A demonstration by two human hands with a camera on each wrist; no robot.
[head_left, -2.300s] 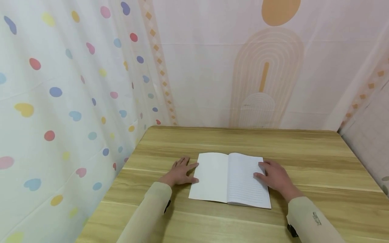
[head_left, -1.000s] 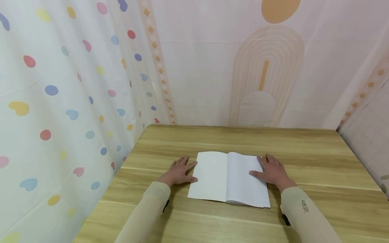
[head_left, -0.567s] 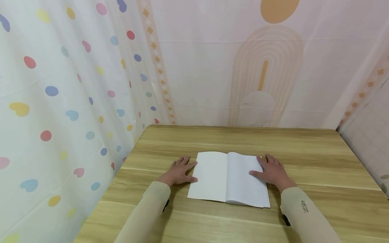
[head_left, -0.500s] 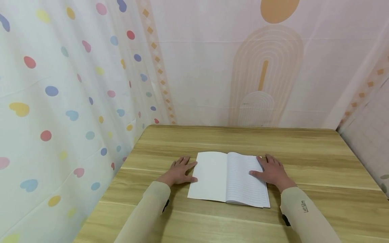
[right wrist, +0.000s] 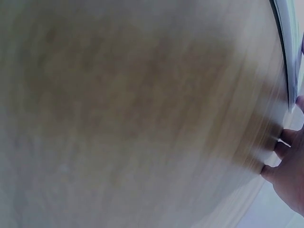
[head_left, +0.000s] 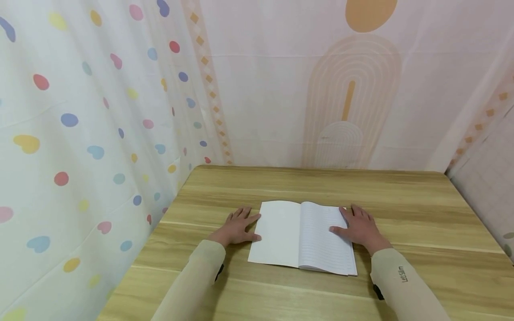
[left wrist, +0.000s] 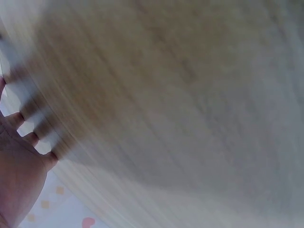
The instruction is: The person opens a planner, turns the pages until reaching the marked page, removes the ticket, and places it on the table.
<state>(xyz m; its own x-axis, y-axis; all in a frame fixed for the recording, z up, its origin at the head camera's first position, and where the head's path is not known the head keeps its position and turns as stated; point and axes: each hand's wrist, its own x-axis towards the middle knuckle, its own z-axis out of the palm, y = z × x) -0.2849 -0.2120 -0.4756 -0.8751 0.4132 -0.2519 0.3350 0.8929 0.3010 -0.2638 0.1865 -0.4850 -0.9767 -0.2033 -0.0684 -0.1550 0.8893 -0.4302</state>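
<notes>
An open notebook [head_left: 279, 234] lies flat on the wooden table, with a blank left side and a lined right page [head_left: 323, 243]. My left hand [head_left: 236, 228] rests on the table at its left edge, fingers spread, thumb and index tips touching the blank side. On the other side, my right hand [head_left: 360, 226] lies over the right edge, thumb and index finger on the lined page and the other fingers on the table. In the right wrist view the notebook's page edges [right wrist: 287, 52] show beside the right hand [right wrist: 289, 161]. The left wrist view shows the left hand's [left wrist: 21, 166] fingertips on the table.
The wooden table [head_left: 321, 183] spreads around the notebook on all sides. Behind it hangs a pale curtain [head_left: 265, 98] with an arch pattern. A curtain with coloured dots [head_left: 100, 187] hangs along the left side.
Since the earliest frame, my right hand has shifted slightly left and spread its fingers, and the lined page has slid a little off the pages below. Little differs over the last second.
</notes>
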